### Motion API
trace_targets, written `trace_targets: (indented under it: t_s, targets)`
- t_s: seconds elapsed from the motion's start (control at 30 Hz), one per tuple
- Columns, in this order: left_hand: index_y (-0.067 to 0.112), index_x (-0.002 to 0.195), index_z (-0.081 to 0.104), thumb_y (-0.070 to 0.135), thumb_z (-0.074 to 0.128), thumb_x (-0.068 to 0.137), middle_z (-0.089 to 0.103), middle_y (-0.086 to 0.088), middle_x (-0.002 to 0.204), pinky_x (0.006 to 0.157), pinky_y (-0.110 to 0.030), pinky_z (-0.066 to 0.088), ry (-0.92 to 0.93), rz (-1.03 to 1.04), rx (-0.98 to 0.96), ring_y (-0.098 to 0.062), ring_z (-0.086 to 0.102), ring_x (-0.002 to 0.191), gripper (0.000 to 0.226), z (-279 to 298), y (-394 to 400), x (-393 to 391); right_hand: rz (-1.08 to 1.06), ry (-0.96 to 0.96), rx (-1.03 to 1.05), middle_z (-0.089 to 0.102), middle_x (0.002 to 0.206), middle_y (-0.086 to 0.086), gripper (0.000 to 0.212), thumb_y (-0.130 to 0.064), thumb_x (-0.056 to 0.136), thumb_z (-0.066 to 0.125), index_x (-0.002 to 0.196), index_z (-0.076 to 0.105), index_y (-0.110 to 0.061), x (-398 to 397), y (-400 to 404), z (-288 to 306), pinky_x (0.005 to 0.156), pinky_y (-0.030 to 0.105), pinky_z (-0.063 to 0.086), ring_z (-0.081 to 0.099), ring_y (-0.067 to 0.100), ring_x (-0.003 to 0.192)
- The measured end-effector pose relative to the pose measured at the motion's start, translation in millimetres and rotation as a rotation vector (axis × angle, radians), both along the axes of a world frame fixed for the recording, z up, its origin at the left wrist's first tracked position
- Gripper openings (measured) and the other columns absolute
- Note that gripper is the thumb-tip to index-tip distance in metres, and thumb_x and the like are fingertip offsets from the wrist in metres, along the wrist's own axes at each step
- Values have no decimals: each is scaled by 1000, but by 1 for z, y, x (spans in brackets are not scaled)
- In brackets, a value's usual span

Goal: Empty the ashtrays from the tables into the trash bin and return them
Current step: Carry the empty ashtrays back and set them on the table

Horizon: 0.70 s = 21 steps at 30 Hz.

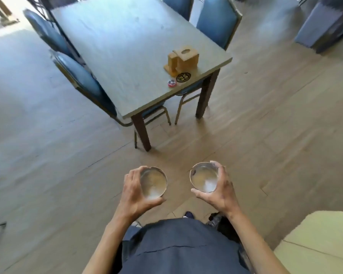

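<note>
I stand on a wooden floor a short way from a table [111, 56]. My left hand [134, 192] grips a round metal ashtray [153, 182] by its rim, held level at waist height. My right hand [221, 186] grips a second round metal ashtray [204, 179] the same way. Both bowls look shiny inside, with no butts that I can make out. No trash bin is in view.
On the table's near corner stand a wooden tissue holder [183, 59], a black round number tag [183, 77] and a small red disc [171, 83]. Blue padded chairs [81, 80] surround the table. Another table's pale corner [321, 242] is at the lower right.
</note>
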<state>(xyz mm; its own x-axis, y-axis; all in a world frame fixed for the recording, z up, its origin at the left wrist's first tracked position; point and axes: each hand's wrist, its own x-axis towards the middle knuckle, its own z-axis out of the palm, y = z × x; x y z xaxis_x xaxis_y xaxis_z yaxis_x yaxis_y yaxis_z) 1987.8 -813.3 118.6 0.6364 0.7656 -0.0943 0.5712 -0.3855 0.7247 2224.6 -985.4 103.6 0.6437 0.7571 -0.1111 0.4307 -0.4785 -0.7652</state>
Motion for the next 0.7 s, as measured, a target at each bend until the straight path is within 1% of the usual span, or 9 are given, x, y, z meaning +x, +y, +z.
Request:
trace_targets:
  t_s: [0.07, 0.13, 0.27, 0.37, 0.47, 0.57, 0.7]
  targets:
    - [24, 139, 50, 59, 89, 49, 49, 8, 130, 94, -28, 41, -8, 102, 1, -13, 43, 118, 104, -1, 13, -38, 101, -32, -19, 52, 135, -6, 111, -50, 53, 98, 146, 43, -24, -15, 33, 3, 96, 21, 42, 52, 11, 122]
    - [21, 139, 50, 62, 88, 49, 51, 6, 130, 93, -26, 40, -4, 188, 1, -15, 45, 119, 106, 1, 26, -77, 196, -62, -30, 52, 135, -6, 110, -47, 53, 99, 145, 44, -23, -36, 66, 4, 94, 22, 41, 52, 14, 123]
    - [20, 140, 50, 66, 87, 47, 53, 7, 130, 91, -25, 41, 11, 360, 28, -13, 47, 116, 110, 4, 47, -155, 379, -75, -7, 50, 136, -7, 108, -52, 54, 95, 145, 44, -23, -98, 134, 10, 100, 26, 45, 49, 12, 127]
    - [24, 138, 51, 67, 90, 46, 54, 11, 128, 95, -26, 42, 9, 483, 35, -12, 49, 115, 109, 0, 61, -211, 499, -51, 31, 49, 137, -7, 106, -47, 57, 96, 146, 44, -21, -154, 180, 14, 108, 26, 43, 48, 10, 130]
    - [23, 139, 50, 71, 87, 46, 54, 9, 130, 98, -26, 43, 4, 587, 33, -13, 49, 117, 111, -4, 72, -261, 590, -44, 64, 49, 136, -7, 105, -47, 58, 96, 145, 44, -21, -209, 221, 15, 106, 25, 43, 49, 9, 127]
    - [23, 141, 48, 71, 88, 46, 53, 8, 132, 97, -26, 44, 8, 682, 48, -12, 47, 118, 114, -4, 81, -307, 696, -53, 81, 51, 136, -6, 105, -52, 57, 95, 143, 45, -20, -256, 257, 16, 107, 31, 47, 51, 12, 127]
    - [24, 143, 46, 69, 90, 46, 51, 7, 133, 98, -23, 41, -9, 842, 54, -13, 46, 120, 115, -2, 82, -358, 835, -51, 92, 50, 134, -6, 106, -58, 56, 94, 142, 44, -22, -307, 299, 18, 106, 37, 50, 52, 15, 124]
